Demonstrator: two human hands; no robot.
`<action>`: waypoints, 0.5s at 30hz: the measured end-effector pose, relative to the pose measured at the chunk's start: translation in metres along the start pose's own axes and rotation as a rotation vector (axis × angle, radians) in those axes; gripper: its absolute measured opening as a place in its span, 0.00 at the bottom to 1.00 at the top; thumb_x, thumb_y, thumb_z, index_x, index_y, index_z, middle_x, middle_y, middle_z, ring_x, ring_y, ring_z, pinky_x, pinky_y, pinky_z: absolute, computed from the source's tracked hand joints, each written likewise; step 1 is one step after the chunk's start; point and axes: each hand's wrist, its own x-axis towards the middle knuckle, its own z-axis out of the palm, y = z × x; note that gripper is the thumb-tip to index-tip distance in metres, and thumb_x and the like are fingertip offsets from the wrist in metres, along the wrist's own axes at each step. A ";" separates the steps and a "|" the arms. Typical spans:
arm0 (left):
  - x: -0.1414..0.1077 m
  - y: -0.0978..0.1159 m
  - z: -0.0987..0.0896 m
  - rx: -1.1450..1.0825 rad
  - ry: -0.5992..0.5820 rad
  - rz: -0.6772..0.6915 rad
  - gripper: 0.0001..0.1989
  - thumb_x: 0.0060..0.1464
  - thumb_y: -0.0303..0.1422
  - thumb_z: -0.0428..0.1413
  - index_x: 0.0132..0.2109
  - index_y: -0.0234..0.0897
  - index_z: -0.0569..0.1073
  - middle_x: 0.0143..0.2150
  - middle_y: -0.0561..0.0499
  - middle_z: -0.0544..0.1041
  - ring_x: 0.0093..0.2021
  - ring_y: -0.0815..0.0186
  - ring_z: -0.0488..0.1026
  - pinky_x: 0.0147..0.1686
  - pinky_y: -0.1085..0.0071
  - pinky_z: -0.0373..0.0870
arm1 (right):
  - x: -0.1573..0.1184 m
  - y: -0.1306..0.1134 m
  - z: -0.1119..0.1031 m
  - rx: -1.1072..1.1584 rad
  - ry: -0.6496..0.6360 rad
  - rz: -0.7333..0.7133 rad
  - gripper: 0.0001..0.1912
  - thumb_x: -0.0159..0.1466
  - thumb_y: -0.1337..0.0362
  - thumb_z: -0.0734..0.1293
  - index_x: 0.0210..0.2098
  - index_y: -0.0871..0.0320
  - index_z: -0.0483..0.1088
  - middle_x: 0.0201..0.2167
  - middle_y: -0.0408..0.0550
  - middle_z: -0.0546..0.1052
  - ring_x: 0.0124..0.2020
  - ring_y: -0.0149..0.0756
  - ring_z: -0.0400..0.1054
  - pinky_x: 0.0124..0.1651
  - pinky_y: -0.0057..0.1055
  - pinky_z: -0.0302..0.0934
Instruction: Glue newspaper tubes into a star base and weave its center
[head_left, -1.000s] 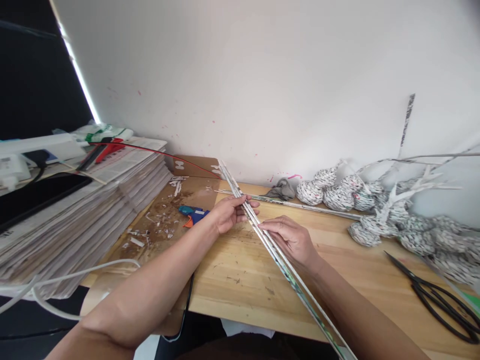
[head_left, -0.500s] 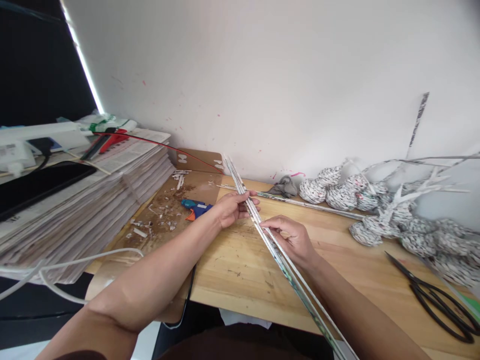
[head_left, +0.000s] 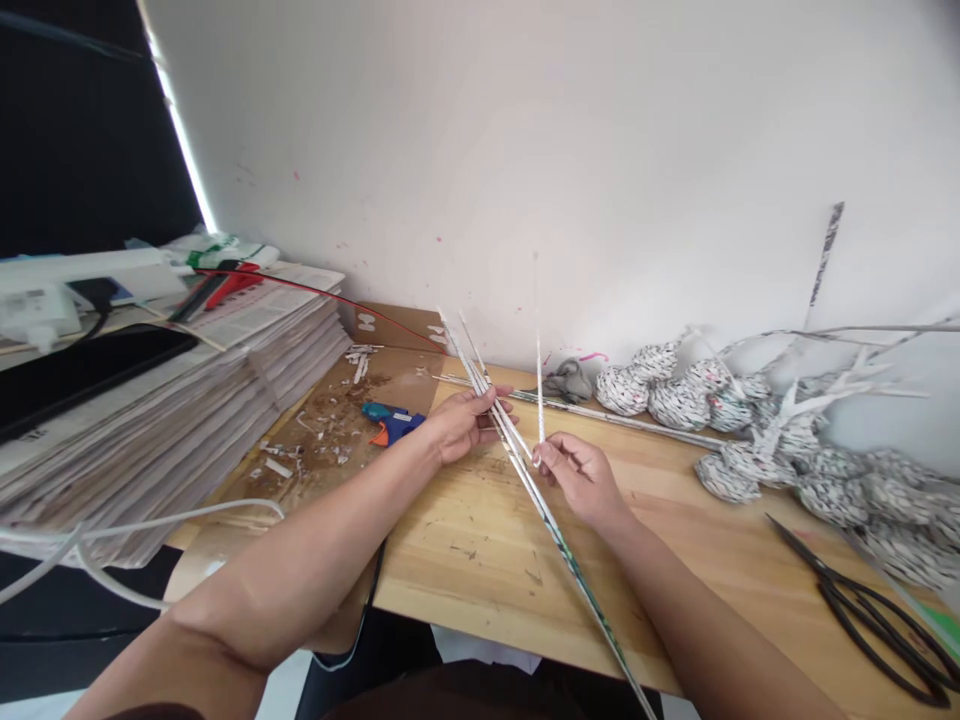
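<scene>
Left hand [head_left: 460,425]: fingers grasping the bundle [head_left: 536,495], which slants above the desk [head_left: 450,575] past its front edge. Right hand [head_left: 583,480]: fingers pinching one stick [head_left: 540,405]. Apparent step: separation. Next move calls for a steady left grip.

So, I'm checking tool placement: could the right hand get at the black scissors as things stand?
Probably yes: nothing covers the black scissors, though the right hand would likely need to free its grip of the paper rod.
</scene>
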 end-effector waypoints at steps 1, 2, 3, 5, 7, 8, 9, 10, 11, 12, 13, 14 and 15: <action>0.000 0.000 0.001 -0.025 -0.004 0.025 0.10 0.59 0.30 0.53 0.46 0.32 0.74 0.34 0.46 0.76 0.33 0.64 0.77 0.35 0.66 0.76 | 0.000 -0.002 -0.001 -0.021 -0.003 -0.010 0.16 0.63 0.52 0.65 0.27 0.58 0.71 0.22 0.43 0.69 0.23 0.30 0.63 0.26 0.27 0.58; 0.000 0.001 0.001 -0.046 -0.012 0.051 0.10 0.59 0.30 0.53 0.45 0.32 0.75 0.33 0.47 0.75 0.33 0.65 0.76 0.35 0.66 0.76 | -0.001 -0.003 -0.002 -0.046 -0.015 -0.015 0.17 0.63 0.52 0.65 0.27 0.58 0.70 0.21 0.43 0.69 0.23 0.30 0.62 0.26 0.27 0.57; 0.000 0.001 0.002 -0.065 -0.020 0.076 0.10 0.58 0.30 0.54 0.45 0.32 0.75 0.33 0.48 0.75 0.32 0.66 0.76 0.36 0.66 0.76 | -0.001 -0.004 -0.003 -0.071 -0.032 -0.013 0.17 0.63 0.52 0.65 0.26 0.58 0.70 0.21 0.42 0.68 0.23 0.30 0.61 0.26 0.27 0.56; 0.000 0.001 0.003 -0.096 -0.021 0.107 0.10 0.57 0.31 0.56 0.45 0.33 0.75 0.32 0.49 0.74 0.30 0.68 0.74 0.36 0.67 0.75 | -0.001 -0.004 -0.004 -0.107 -0.084 0.010 0.18 0.63 0.52 0.65 0.25 0.58 0.69 0.21 0.42 0.68 0.23 0.29 0.60 0.25 0.27 0.55; 0.000 0.001 0.004 -0.128 0.002 0.117 0.11 0.54 0.32 0.60 0.44 0.33 0.76 0.31 0.50 0.74 0.28 0.70 0.73 0.33 0.70 0.74 | -0.001 -0.003 -0.005 -0.117 -0.141 0.046 0.18 0.63 0.51 0.65 0.26 0.59 0.70 0.21 0.42 0.68 0.23 0.29 0.60 0.25 0.26 0.55; 0.000 0.001 0.005 -0.144 0.018 0.117 0.11 0.52 0.33 0.61 0.42 0.33 0.76 0.31 0.50 0.74 0.27 0.71 0.72 0.31 0.72 0.72 | -0.001 -0.002 -0.005 -0.114 -0.160 0.062 0.17 0.63 0.51 0.65 0.27 0.59 0.70 0.21 0.42 0.68 0.23 0.29 0.60 0.26 0.26 0.55; 0.000 0.000 0.007 -0.161 0.033 0.117 0.12 0.50 0.33 0.63 0.41 0.32 0.77 0.30 0.51 0.74 0.27 0.72 0.71 0.29 0.74 0.71 | -0.001 -0.001 -0.005 -0.108 -0.175 0.074 0.17 0.63 0.52 0.65 0.27 0.59 0.70 0.21 0.42 0.68 0.23 0.29 0.60 0.26 0.26 0.55; 0.000 0.000 0.008 -0.179 0.044 0.119 0.11 0.48 0.33 0.64 0.39 0.32 0.77 0.29 0.51 0.74 0.26 0.73 0.70 0.28 0.76 0.69 | -0.001 -0.001 -0.005 -0.100 -0.187 0.083 0.17 0.63 0.52 0.65 0.27 0.59 0.70 0.21 0.42 0.68 0.23 0.28 0.61 0.26 0.26 0.55; -0.001 0.000 0.009 -0.196 0.052 0.120 0.11 0.47 0.33 0.65 0.38 0.31 0.77 0.28 0.52 0.74 0.26 0.74 0.70 0.27 0.77 0.67 | -0.001 0.000 -0.005 -0.088 -0.200 0.089 0.17 0.63 0.52 0.65 0.27 0.59 0.69 0.21 0.42 0.68 0.23 0.28 0.61 0.27 0.26 0.55; -0.001 0.000 0.009 -0.211 0.058 0.124 0.11 0.47 0.33 0.65 0.37 0.31 0.77 0.28 0.52 0.74 0.26 0.74 0.69 0.26 0.78 0.66 | -0.001 0.000 -0.005 -0.074 -0.215 0.095 0.17 0.63 0.52 0.65 0.27 0.59 0.69 0.22 0.42 0.68 0.23 0.28 0.61 0.27 0.26 0.55; -0.001 0.001 0.010 -0.225 0.064 0.127 0.10 0.47 0.32 0.65 0.36 0.31 0.77 0.28 0.52 0.74 0.26 0.75 0.69 0.26 0.78 0.65 | -0.001 0.001 -0.005 -0.059 -0.230 0.102 0.17 0.63 0.52 0.65 0.27 0.59 0.69 0.22 0.42 0.69 0.24 0.29 0.62 0.27 0.26 0.56; -0.001 0.001 0.010 -0.237 0.075 0.132 0.09 0.48 0.32 0.64 0.36 0.31 0.77 0.28 0.52 0.74 0.26 0.75 0.69 0.26 0.79 0.64 | -0.001 0.001 -0.005 -0.043 -0.245 0.109 0.16 0.63 0.52 0.65 0.27 0.59 0.69 0.22 0.42 0.69 0.24 0.29 0.62 0.28 0.26 0.57; -0.001 0.001 0.011 -0.247 0.092 0.136 0.08 0.49 0.32 0.64 0.36 0.31 0.77 0.28 0.52 0.74 0.26 0.75 0.69 0.26 0.79 0.64 | -0.001 0.001 -0.005 -0.031 -0.259 0.116 0.16 0.63 0.53 0.66 0.27 0.59 0.69 0.22 0.42 0.69 0.24 0.29 0.63 0.28 0.26 0.57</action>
